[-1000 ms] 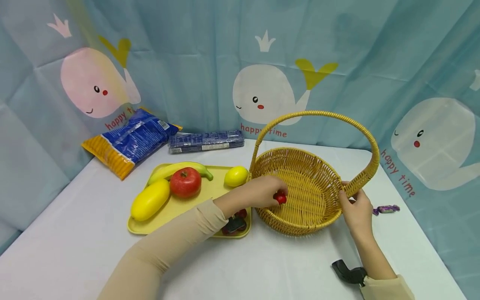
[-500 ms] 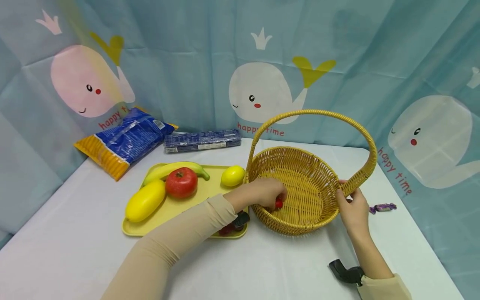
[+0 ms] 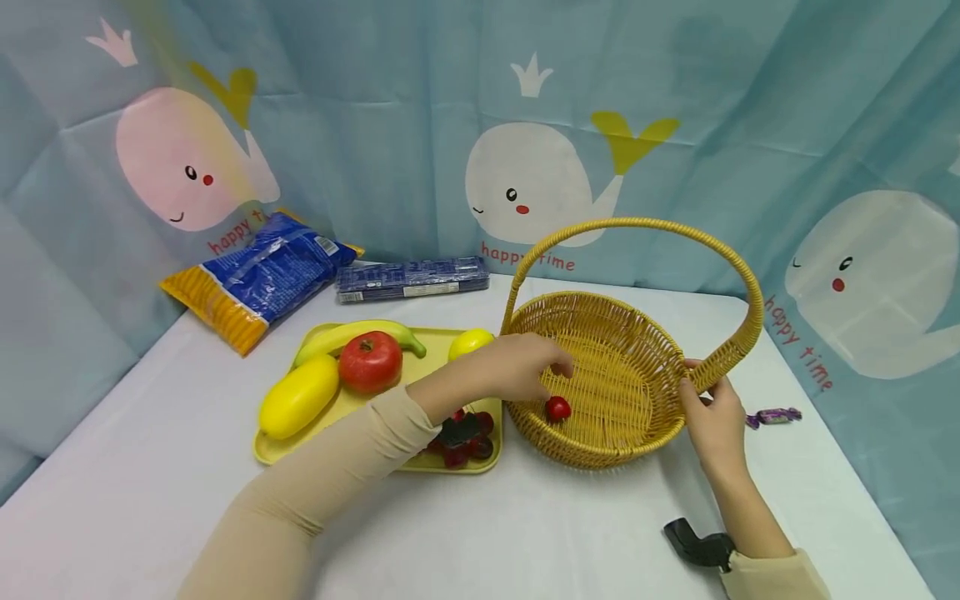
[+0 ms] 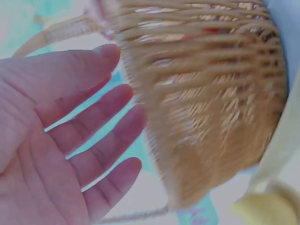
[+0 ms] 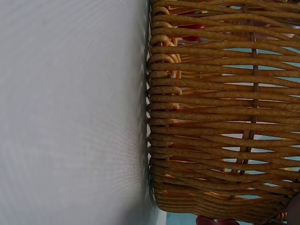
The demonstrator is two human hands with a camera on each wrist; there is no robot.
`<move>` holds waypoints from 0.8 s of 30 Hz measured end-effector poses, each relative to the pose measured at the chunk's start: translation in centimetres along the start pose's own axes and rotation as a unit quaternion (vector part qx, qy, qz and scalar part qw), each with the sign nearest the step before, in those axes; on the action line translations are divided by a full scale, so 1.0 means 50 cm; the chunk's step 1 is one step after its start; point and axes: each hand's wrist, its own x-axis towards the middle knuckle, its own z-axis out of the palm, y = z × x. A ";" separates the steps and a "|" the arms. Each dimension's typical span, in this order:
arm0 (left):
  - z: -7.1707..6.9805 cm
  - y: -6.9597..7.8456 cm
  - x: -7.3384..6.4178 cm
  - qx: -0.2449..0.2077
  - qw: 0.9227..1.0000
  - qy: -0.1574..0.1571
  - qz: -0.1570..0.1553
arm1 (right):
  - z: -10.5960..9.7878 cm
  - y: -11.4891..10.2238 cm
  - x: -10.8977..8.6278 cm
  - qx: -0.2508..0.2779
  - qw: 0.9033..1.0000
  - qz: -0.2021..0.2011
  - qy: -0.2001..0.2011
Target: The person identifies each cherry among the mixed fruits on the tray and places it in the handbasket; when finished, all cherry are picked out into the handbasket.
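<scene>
A yellow tray (image 3: 423, 375) carries a yellow oblong fruit (image 3: 299, 397) and a red apple (image 3: 371, 362). The left hand (image 3: 517, 367), fingers parted and holding nothing, hovers over the left rim of a wicker basket (image 3: 607, 400), where 1 small red ball (image 3: 557, 409) lies inside. The right hand (image 3: 712, 417) grips the basket's right rim by the handle's (image 3: 637, 223) base, near 1 purple-wrapped candy (image 3: 776, 417).

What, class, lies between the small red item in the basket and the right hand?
Only the basket: bare woven floor, then its wall, as the head view shows.
</scene>
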 end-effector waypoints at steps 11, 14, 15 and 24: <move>-0.003 -0.082 -0.221 -0.095 0.988 0.099 -0.076 | -0.003 0.001 0.000 0.001 1.000 0.005 -0.004; 0.023 -0.107 -0.269 -0.129 0.980 0.114 -0.100 | -0.002 -0.001 0.001 0.007 1.000 0.009 -0.002; 0.032 -0.114 -0.281 -0.146 0.977 0.119 -0.104 | -0.002 -0.001 0.002 0.009 1.000 0.010 -0.001; 0.097 -0.141 -0.320 -0.215 0.959 0.148 -0.114 | -0.002 0.000 0.001 0.006 1.000 0.017 0.003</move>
